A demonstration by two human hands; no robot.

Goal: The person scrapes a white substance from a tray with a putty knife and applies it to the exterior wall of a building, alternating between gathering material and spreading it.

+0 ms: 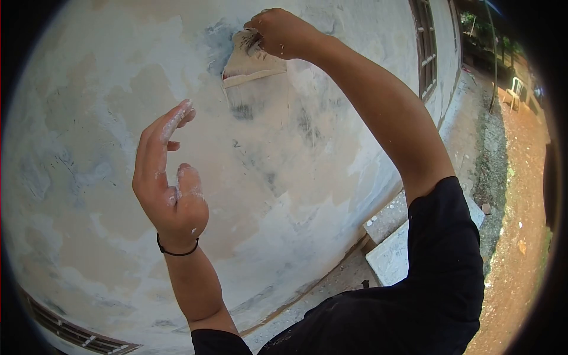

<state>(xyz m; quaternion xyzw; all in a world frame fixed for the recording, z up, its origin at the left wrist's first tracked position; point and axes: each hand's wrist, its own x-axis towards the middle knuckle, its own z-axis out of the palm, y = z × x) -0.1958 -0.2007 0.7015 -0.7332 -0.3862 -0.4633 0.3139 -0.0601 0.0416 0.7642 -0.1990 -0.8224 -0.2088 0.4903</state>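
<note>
My right hand (279, 34) is raised to the wall (254, 195), its fingers closed around a putty knife. The wide, flared blade of the putty knife (245, 62) is coated in cream filler and lies against the wall. A ridge of filler runs along its lower edge, and the handle is hidden in my grip. Lower and to the left, my left hand (168, 160) hovers in front of the wall with fingers curved and thumb apart. Nothing is in it, and white filler smears its fingers and thumb. Patches of cream, white and grey cover the wall.
A barred window (425, 47) is set in the wall at upper right, and a dark grille (83, 328) sits at lower left. Pale slabs (390, 251) lie by the wall's foot. A white chair (515, 92) stands on the dirt path (512, 236) farther off.
</note>
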